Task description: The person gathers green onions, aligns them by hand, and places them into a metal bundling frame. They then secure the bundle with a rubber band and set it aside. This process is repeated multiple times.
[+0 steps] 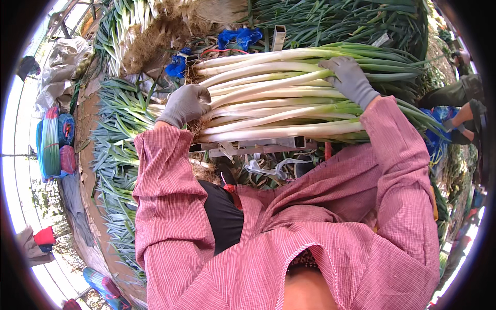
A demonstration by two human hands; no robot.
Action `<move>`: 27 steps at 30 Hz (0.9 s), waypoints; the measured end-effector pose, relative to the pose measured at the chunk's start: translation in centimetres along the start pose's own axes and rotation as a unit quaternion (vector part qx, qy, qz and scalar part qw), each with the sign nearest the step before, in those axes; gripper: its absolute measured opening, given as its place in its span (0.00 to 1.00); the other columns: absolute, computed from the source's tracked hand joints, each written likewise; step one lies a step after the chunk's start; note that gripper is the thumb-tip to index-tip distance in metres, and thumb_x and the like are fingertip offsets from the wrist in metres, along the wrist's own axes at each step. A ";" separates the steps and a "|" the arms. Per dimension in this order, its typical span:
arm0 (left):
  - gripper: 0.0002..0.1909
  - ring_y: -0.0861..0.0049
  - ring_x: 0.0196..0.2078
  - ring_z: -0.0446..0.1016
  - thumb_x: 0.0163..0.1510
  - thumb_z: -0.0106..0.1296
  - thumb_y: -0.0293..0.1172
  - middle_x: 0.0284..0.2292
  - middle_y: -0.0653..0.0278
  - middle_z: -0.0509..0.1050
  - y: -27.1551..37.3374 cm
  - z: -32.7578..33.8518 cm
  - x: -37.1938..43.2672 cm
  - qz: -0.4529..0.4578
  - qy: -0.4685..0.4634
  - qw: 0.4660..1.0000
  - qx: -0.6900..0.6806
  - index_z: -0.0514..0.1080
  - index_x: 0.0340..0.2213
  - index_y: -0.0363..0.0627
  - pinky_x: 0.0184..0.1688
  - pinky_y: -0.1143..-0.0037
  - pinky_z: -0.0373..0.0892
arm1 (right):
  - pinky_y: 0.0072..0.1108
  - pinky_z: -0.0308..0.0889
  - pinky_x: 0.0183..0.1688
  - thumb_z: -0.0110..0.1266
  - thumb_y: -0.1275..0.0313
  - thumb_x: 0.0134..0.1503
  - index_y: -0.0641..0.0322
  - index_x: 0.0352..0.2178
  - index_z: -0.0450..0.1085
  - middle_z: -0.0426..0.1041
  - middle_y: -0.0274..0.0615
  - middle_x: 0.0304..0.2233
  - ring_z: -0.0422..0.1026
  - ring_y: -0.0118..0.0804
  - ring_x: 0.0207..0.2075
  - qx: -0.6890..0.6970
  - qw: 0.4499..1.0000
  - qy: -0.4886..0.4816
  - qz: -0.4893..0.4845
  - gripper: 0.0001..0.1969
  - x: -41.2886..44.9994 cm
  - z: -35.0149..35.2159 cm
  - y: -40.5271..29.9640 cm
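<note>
A layer of long Welsh onions (267, 112) lies across a low metal frame (271, 145) before me, white shanks and roots to the left, green leaves to the right. My left hand (188, 104), in a grey knit glove, has its fingers curled at the root end of one upper stalk (271, 87). That stalk slants up to my right hand (348, 79), also gloved in grey, whose thumb and fingers lie on either side of it where white turns green. Other stalks lie under the right hand; its palm side is hidden.
Blue plastic netting or film (240, 38) lies beyond the frame, near a rooted onion pile (151, 42). A leafy heap (333, 21) fills the far right; more onions (116, 166) lie left. Wrapped bundles (50, 145) stand farther left. Another person's hand (451, 124) shows at right.
</note>
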State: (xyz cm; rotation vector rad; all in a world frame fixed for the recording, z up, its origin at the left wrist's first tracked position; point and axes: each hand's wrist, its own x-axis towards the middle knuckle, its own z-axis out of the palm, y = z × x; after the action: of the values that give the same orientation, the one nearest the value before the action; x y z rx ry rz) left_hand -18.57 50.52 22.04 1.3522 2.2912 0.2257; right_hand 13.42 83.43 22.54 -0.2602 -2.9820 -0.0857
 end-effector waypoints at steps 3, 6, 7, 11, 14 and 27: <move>0.17 0.71 0.36 0.80 0.46 0.64 0.37 0.33 0.60 0.81 0.0 -0.7 -0.6 0.047 -0.023 0.996 -0.072 0.78 0.38 0.44 0.44 0.74 0.73 | 0.34 0.64 0.54 0.59 0.69 0.54 0.56 0.47 0.72 0.75 0.43 0.43 0.72 0.48 0.47 0.043 0.999 0.017 -0.013 0.17 -1.0 -2.1 0.8; 0.18 0.83 0.32 0.73 0.47 0.64 0.31 0.28 0.65 0.77 0.6 -1.8 -1.6 0.030 -0.069 0.974 -0.213 0.75 0.40 0.38 0.39 0.80 0.70 | 0.32 0.67 0.51 0.60 0.72 0.53 0.58 0.46 0.73 0.75 0.43 0.40 0.73 0.49 0.45 0.118 0.991 0.055 -0.019 0.17 -1.6 -5.6 0.5; 0.17 0.83 0.33 0.73 0.49 0.63 0.28 0.29 0.66 0.77 0.8 -2.5 -1.9 0.033 -0.038 0.976 -0.211 0.75 0.41 0.38 0.40 0.80 0.71 | 0.32 0.68 0.50 0.60 0.72 0.53 0.58 0.46 0.73 0.75 0.44 0.39 0.73 0.48 0.45 0.111 0.992 0.065 -0.004 0.17 -1.8 -6.6 0.3; 0.16 0.82 0.37 0.73 0.53 0.61 0.21 0.36 0.67 0.78 0.3 -4.2 -2.2 0.091 0.071 0.945 -0.306 0.74 0.44 0.37 0.45 0.80 0.71 | 0.32 0.69 0.47 0.57 0.75 0.54 0.60 0.48 0.72 0.75 0.47 0.39 0.73 0.48 0.43 0.061 0.994 0.091 0.010 0.18 -1.8 -9.2 -0.1; 0.21 0.74 0.40 0.76 0.49 0.64 0.24 0.39 0.61 0.79 -0.7 -2.4 -1.0 0.051 0.106 0.961 -0.250 0.74 0.46 0.38 0.48 0.76 0.71 | 0.32 0.70 0.46 0.54 0.68 0.59 0.56 0.47 0.74 0.75 0.42 0.36 0.75 0.45 0.41 -0.018 0.996 0.083 -0.020 0.15 -0.3 -7.4 -0.1; 0.15 0.64 0.36 0.81 0.47 0.64 0.31 0.32 0.56 0.82 -4.3 0.9 0.7 -0.050 0.129 0.984 -0.115 0.79 0.39 0.45 0.43 0.71 0.74 | 0.34 0.69 0.46 0.59 0.67 0.55 0.56 0.48 0.73 0.74 0.45 0.40 0.72 0.51 0.43 0.085 0.995 -0.057 0.014 0.18 2.1 0.0 1.1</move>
State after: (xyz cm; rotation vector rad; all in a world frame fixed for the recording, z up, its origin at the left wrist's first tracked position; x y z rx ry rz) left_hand -21.75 48.88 19.43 1.1420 2.4442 0.6459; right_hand 11.61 84.87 22.92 -0.2965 -3.0725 0.1911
